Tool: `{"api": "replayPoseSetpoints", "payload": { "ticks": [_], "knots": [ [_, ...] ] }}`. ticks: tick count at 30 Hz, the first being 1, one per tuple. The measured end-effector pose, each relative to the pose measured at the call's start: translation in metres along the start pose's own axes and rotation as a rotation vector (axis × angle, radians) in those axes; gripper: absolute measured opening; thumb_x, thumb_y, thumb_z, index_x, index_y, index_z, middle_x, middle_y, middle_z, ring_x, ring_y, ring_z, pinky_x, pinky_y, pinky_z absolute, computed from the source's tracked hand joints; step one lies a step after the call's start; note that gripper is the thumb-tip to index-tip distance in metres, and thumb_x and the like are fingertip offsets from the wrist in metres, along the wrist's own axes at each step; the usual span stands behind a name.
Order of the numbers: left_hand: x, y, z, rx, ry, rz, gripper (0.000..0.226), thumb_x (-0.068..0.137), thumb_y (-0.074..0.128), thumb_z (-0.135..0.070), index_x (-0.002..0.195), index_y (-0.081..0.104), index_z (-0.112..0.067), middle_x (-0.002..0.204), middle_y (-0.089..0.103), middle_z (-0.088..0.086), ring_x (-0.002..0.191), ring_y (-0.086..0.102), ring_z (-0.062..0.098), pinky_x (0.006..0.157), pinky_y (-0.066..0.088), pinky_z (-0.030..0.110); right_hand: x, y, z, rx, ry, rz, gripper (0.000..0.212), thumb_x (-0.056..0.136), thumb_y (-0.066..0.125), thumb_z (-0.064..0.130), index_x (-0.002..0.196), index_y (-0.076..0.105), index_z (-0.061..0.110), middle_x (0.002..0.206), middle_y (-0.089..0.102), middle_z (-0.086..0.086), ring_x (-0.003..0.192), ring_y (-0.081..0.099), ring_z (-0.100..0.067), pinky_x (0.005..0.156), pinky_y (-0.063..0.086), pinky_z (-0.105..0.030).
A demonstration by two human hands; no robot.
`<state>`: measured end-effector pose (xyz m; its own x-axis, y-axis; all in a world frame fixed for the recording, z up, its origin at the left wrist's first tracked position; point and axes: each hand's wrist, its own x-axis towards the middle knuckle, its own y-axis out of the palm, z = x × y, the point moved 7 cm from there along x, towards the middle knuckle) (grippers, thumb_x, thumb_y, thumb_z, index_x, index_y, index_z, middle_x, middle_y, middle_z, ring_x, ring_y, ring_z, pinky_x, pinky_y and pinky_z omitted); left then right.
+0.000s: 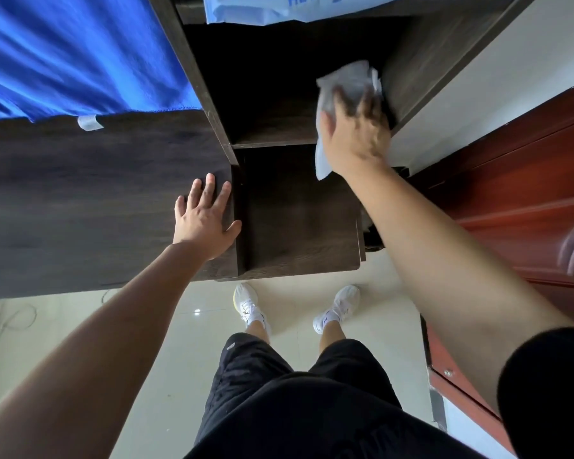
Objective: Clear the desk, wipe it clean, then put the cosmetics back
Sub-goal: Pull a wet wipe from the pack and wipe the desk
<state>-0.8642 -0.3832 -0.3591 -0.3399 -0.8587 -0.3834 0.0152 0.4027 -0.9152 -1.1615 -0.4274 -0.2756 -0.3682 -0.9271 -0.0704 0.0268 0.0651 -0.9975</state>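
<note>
My right hand (pixel 357 129) presses a white cloth (pixel 345 82) against the right inner wall of the dark wooden shelf (pixel 279 77), fingers spread over the cloth. The cloth's lower corner hangs below my wrist. My left hand (pixel 206 220) lies flat, fingers straight, on the dark wooden desk top (pixel 96 193) near its right edge. A lower dark panel (pixel 299 213) sits between my two arms. No cosmetics are visible.
A blue fabric (pixel 63 51) drapes over the back left of the desk, with a white tag (pixel 90 123) at its hem. A pale blue bag (pixel 279 8) lies on the shelf above. A red-brown door (pixel 511 193) stands at the right. Cables (pixel 10 319) lie on the tiled floor.
</note>
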Motion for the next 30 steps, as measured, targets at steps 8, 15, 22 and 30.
{"api": "replayPoseSetpoints", "payload": {
  "ticks": [8,15,22,30],
  "knots": [
    [0.003,-0.002,0.003,0.003,0.023,0.015,0.08,0.093,0.046,-0.06,0.158,0.009,-0.031,0.167,-0.003,0.003,0.153,-0.003,0.027,0.121,0.01,0.054,0.011,-0.004,0.011,0.015,0.029,0.05,0.057,0.105,0.026,0.05,0.158,0.023,0.029,0.162,0.009,-0.029,0.149,0.011,-0.048,0.12,0.018,-0.051],
    [0.003,0.0,0.004,0.002,0.028,0.032,0.081,0.092,0.046,-0.061,0.158,0.007,-0.033,0.167,-0.004,0.001,0.153,-0.004,0.025,0.121,0.01,0.052,-0.001,-0.002,0.105,0.004,-0.216,0.086,0.058,0.104,0.031,0.047,0.159,0.019,0.033,0.165,0.004,-0.024,0.148,0.005,-0.054,0.121,0.01,-0.057],
    [0.003,-0.003,0.004,0.006,0.045,0.049,0.079,0.094,0.045,-0.061,0.158,0.008,-0.032,0.167,-0.005,0.002,0.153,-0.004,0.027,0.121,0.01,0.052,-0.051,0.009,0.075,-0.124,-0.268,0.02,0.07,0.1,0.046,0.019,0.16,0.011,0.027,0.164,0.006,-0.024,0.148,0.01,-0.053,0.12,0.021,-0.055],
    [-0.011,-0.005,-0.011,0.042,0.109,0.039,0.073,0.098,0.042,-0.056,0.158,0.009,-0.03,0.167,-0.002,0.004,0.153,-0.002,0.031,0.12,0.016,0.056,-0.045,-0.003,-0.027,-0.111,-0.09,0.059,0.07,0.086,0.062,-0.004,0.149,0.036,0.013,0.153,0.037,-0.018,0.133,0.048,-0.034,0.091,0.051,-0.043]
  ]
}}
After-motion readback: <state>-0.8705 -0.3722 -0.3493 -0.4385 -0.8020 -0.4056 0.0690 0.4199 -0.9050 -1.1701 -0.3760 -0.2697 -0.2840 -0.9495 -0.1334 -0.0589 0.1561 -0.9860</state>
